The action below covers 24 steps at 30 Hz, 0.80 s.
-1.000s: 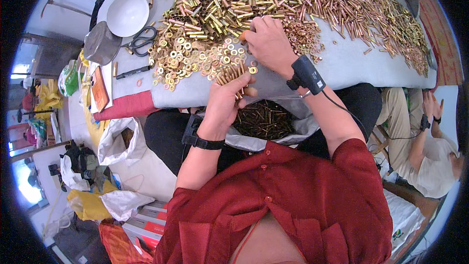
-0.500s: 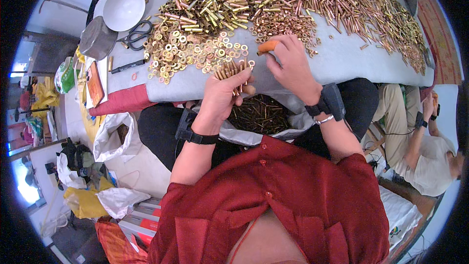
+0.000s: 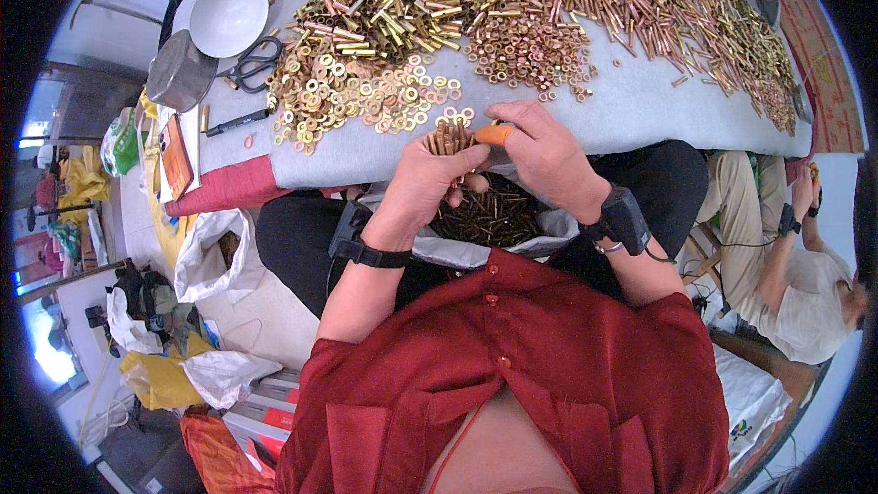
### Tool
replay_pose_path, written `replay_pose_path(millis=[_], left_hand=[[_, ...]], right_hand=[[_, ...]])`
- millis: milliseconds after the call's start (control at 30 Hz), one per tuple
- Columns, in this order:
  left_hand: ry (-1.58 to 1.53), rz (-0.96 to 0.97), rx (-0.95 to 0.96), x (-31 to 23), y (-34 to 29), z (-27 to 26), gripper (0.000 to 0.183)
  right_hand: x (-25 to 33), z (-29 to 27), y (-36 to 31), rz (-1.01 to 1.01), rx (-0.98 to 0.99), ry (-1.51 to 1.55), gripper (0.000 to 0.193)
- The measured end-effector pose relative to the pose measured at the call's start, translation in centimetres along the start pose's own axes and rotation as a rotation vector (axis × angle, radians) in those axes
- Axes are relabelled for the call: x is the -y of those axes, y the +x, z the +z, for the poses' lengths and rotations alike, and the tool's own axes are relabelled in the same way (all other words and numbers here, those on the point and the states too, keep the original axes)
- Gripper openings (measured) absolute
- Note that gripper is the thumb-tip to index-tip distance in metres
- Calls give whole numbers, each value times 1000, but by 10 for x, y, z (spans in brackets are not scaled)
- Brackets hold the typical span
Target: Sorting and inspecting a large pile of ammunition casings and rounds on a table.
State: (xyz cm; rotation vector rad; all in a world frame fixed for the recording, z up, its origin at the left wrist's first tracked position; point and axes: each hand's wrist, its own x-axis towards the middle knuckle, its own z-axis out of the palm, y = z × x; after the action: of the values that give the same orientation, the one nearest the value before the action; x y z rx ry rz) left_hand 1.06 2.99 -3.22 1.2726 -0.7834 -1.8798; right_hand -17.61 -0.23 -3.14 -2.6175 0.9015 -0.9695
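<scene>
My left hand [image 3: 422, 181] is closed round a bundle of thin brass-coloured metal rods [image 3: 446, 139], their ends pointing up. Right beside it, my right hand [image 3: 549, 157] has its thumb and forefinger pinched together at the bundle's right side. An orange finger cover [image 3: 495, 134] sits on one of its fingers. Whatever is in that pinch is too small to make out. Below both hands an open white sack [image 3: 558, 224] holds many dark metal rods [image 3: 489, 212]. On the table beyond lie a heap of brass washers [image 3: 320, 96] and a heap of small copper-coloured nuts [image 3: 530, 50].
Brass tubes [image 3: 393, 5] and thin rods [image 3: 686, 27] heap across the grey-covered table [image 3: 631, 110]. At left are a white bowl [image 3: 229, 16], a metal tin [image 3: 181, 71], scissors [image 3: 254, 64], a black marker [image 3: 236, 123] and a phone [image 3: 176, 155]. Another person [image 3: 805, 302] sits at right.
My right hand has moved from near the nut heap, left and toward me, to the bundle. My left hand still holds the rods, shifted only slightly.
</scene>
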Motion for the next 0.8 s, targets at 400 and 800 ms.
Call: replay_pose_path(millis=[400, 800], left_hand=[[-151, 121, -89, -17, -3, -13, 19], [-136, 214, -189, -10, 8, -11, 14]], right_hand=[[-12, 36, 15, 228, -84, -60, 13], [-10, 31, 19, 346, -113, -20, 13]])
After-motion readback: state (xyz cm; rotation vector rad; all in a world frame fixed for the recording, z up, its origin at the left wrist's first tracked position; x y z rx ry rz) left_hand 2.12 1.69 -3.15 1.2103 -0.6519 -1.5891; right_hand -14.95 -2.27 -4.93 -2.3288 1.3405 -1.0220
